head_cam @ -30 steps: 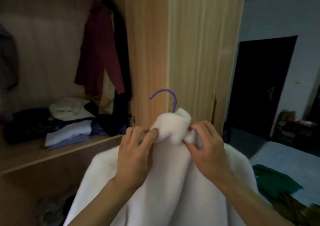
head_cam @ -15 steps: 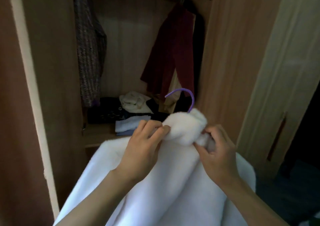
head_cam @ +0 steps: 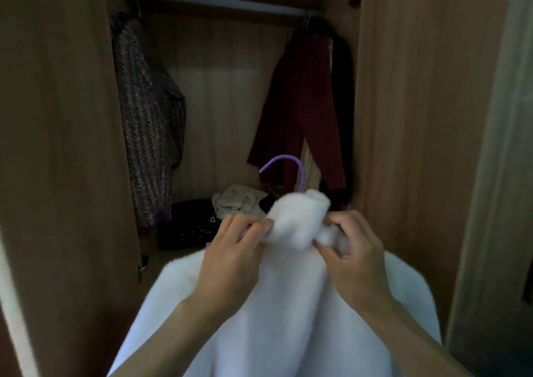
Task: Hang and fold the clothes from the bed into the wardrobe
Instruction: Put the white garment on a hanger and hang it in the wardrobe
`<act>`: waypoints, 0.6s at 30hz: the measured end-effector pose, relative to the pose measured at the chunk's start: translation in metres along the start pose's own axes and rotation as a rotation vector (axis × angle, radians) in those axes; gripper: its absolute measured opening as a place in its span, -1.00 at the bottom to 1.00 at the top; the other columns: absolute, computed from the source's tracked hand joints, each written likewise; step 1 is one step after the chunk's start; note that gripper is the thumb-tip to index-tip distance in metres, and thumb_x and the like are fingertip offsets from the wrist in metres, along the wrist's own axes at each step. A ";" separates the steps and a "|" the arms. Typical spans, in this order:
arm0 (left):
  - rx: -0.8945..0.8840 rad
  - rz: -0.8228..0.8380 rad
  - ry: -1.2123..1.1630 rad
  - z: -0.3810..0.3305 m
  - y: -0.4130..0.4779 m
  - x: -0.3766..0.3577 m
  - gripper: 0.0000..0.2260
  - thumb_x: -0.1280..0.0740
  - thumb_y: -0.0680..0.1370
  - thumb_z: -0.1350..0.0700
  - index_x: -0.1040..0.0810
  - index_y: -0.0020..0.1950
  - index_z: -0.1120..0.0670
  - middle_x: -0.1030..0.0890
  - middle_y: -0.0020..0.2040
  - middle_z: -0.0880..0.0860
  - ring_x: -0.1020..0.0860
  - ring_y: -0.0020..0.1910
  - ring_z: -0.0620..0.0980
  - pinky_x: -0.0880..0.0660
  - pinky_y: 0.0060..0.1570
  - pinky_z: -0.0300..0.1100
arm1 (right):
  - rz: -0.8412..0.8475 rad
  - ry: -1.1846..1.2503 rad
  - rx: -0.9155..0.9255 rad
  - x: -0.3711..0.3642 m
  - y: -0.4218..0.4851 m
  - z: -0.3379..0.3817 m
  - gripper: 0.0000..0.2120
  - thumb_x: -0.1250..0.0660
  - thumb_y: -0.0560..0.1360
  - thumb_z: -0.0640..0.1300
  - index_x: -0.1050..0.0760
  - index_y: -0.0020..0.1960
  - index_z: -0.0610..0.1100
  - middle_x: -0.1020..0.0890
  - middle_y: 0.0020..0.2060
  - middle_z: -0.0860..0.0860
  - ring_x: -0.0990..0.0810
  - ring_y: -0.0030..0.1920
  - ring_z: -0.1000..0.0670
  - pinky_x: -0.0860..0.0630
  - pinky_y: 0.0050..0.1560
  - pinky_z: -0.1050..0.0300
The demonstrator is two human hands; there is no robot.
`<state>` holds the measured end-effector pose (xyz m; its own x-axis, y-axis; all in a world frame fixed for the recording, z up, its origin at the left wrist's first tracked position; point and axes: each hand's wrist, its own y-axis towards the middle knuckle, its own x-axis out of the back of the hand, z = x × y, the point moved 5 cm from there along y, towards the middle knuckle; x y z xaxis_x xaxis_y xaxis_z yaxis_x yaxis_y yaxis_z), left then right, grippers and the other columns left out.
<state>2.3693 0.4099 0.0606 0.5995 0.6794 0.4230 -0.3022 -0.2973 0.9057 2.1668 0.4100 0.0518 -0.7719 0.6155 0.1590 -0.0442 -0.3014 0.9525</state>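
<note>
A fluffy white garment [head_cam: 288,304] hangs on a purple hanger [head_cam: 291,166], whose hook rises above the bunched collar. My left hand [head_cam: 230,258] pinches the collar from the left. My right hand [head_cam: 352,252] pinches it from the right. I hold the garment in front of the open wardrobe [head_cam: 403,117], below the hanging rail [head_cam: 225,1]. The hanger's body is hidden inside the garment.
A purple knitted garment [head_cam: 150,134] hangs at the rail's left end, a dark red one [head_cam: 302,111] and a black one at the right. Folded clothes [head_cam: 236,203] and a dark bag [head_cam: 187,226] lie on the shelf. Open doors flank both sides.
The view has swung left from the wardrobe's door edge and the bedroom to face the open compartment squarely. Both hands keep their hold on the white collar.
</note>
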 end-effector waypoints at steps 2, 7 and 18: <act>-0.023 -0.036 0.043 0.009 0.015 -0.013 -0.83 -0.31 0.55 0.24 -0.59 0.13 0.19 -0.56 0.01 0.10 -0.47 -0.10 0.13 -0.49 -0.21 0.02 | -0.007 0.016 -0.011 -0.009 0.016 -0.019 -0.72 -0.47 0.39 -0.15 -0.49 0.05 -0.04 -0.54 -0.07 0.07 -0.54 -0.05 0.06 -0.46 -0.09 0.20; -0.085 -0.098 0.109 0.037 0.047 -0.037 -0.75 -0.34 0.52 0.32 -0.48 0.17 0.16 -0.56 0.00 0.18 -0.48 -0.13 0.20 -0.50 -0.16 0.08 | -0.010 0.035 0.034 -0.036 0.052 -0.050 -0.69 -0.51 0.40 -0.15 -0.49 0.09 -0.04 -0.55 -0.04 0.08 -0.54 -0.03 0.09 -0.48 -0.05 0.24; -0.175 -0.316 0.152 0.147 0.134 -0.065 -0.76 -0.30 0.54 0.35 -0.46 0.16 0.15 -0.56 -0.01 0.21 -0.50 -0.11 0.23 -0.50 -0.17 0.10 | 0.106 -0.034 0.234 -0.117 0.163 -0.085 -0.60 -0.48 0.38 -0.38 -0.50 0.16 -0.17 -0.52 0.03 0.03 -0.52 0.01 0.03 -0.41 0.06 0.33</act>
<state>2.3988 0.2274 0.1585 0.5704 0.8148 0.1034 -0.2505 0.0526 0.9667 2.1959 0.2273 0.1663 -0.7426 0.6149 0.2655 0.1867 -0.1908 0.9637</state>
